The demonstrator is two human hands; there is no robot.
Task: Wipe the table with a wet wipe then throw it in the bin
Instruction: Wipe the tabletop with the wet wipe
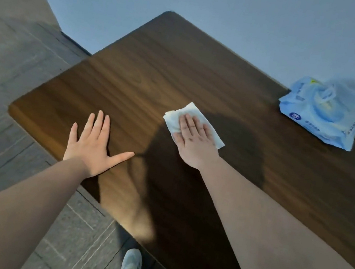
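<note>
A dark wooden table (159,68) fills the middle of the head view. A white wet wipe (175,117) lies flat on it near the centre. My right hand (194,140) presses down on the wipe with flat fingers held together, covering much of it. My left hand (93,146) rests palm down on the tabletop near the left front edge, fingers spread, holding nothing. No bin is in view.
A blue pack of wet wipes (321,113) with its lid up sits at the table's far right edge, against the pale wall (239,11). Grey wood-pattern floor (4,82) lies to the left. My shoe (131,264) shows below the table's front edge.
</note>
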